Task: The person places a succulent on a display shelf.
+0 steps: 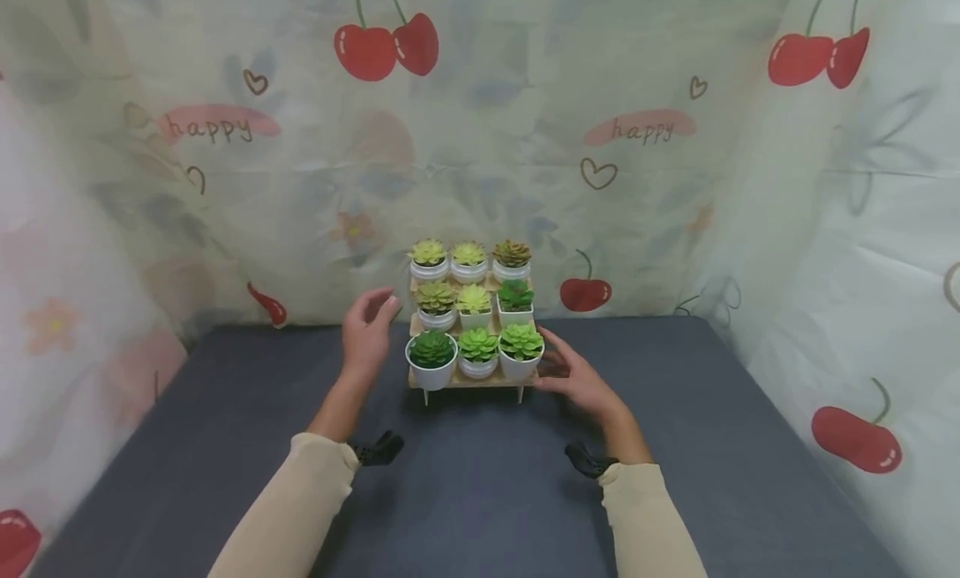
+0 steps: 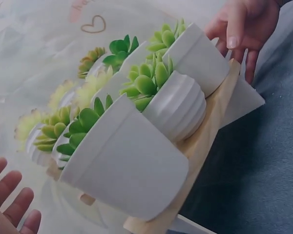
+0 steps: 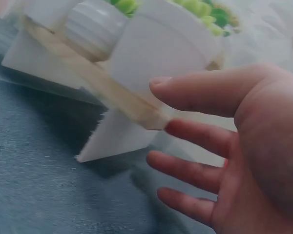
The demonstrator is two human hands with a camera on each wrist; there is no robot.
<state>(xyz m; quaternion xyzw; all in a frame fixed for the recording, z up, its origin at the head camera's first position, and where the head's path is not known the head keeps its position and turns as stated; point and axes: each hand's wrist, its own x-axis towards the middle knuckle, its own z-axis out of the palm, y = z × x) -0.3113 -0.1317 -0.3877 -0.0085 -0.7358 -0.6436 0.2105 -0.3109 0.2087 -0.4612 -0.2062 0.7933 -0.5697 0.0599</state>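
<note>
A three-tier wooden stand point(image 2: 216, 122) on white legs holds small potted succulents, three on each tier. At the front left sits a dark green succulent point(image 1: 432, 349) in a plain white pot point(image 2: 132, 165). Beside it are a ribbed white pot point(image 2: 178, 107) and a plain pot point(image 3: 158, 51) with bright green leaves. My left hand point(image 1: 366, 332) hovers left of the stand, apart from it, fingers loosely bent and holding nothing. Near the stand's right front corner is my right hand point(image 1: 576, 378), fingers extended. Its index fingertip meets or nearly meets the wooden edge; I cannot tell which.
The stand is on a dark grey tabletop point(image 1: 480, 495), close to the back. Behind hangs a curtain point(image 1: 480, 144) printed with cherries, hearts and the word happy, and it continues down both sides. Each wrist wears a black band point(image 1: 378, 449).
</note>
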